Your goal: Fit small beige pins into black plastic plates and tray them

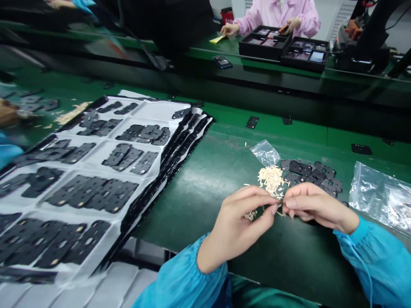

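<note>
Left hand (242, 224), one, bare, blue cuff, lower centre of the frame: grip narrowed, thumb and forefinger drawn nearly together; whether a piece lies between them is too small to tell.

Right hand (316, 205), one, bare, blue cuff, lower right: grip drawn in, fingers curled, tips near those of the left; contents, if any, cannot be told.

Pale slips (271, 179), small, many, heaped right of centre, just beyond the fingertips; a few more lie partly behind the left hand.

Dark plates (310, 173), flat, with cut-outs, loosely piled right of centre, beside the slips and behind the right hand.

Small clear bag (266, 153), one, just above the slips in the frame.

Large clear bag (379, 196), one, right edge, contents indistinct.

Desk (183, 184), green, centre, carrying the above.

Stacked trays (157, 110), white compartments, dark edges, left half of the frame; the uppermost holds further dark plates in rows, some bearing a pale patch.

Single plates (252, 122), dark, spaced apart along the desk's far part, right of centre to right.

Black boxes (265, 50), two, divided, filled, upper right; co-worker in pink (308, 19) behind them.

Phone-like device (222, 61), one, upper centre, lying flat.
</note>
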`<act>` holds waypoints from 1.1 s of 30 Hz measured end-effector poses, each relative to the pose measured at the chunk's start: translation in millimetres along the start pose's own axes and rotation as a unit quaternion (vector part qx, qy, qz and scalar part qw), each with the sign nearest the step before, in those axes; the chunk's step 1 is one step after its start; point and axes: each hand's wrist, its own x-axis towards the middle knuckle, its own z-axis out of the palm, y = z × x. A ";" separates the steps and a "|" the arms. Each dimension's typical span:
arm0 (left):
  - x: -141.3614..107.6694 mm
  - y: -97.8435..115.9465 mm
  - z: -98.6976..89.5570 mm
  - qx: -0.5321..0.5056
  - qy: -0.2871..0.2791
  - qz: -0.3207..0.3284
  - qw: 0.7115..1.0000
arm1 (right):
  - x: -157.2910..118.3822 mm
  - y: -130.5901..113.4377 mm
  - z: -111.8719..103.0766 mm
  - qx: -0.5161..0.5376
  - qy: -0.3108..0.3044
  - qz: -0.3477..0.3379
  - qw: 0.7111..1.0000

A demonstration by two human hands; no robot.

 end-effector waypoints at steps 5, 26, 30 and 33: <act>2.3 2.9 -1.9 -0.026 -0.056 -0.108 0.992 | -14.2 -13.6 10.9 -0.333 0.176 -0.216 0.901; 46.4 -3.7 8.2 0.065 -0.233 -0.144 0.960 | -37.6 -12.5 -19.5 -0.357 0.239 -0.262 0.864; 82.7 -23.2 -2.1 0.168 -0.187 -0.224 0.942 | -56.9 -19.9 -92.9 -0.334 0.433 -0.192 0.815; 116.6 -48.1 -16.5 0.244 -0.124 -0.304 0.913 | -77.0 -22.2 -168.1 -0.327 0.552 -0.142 0.754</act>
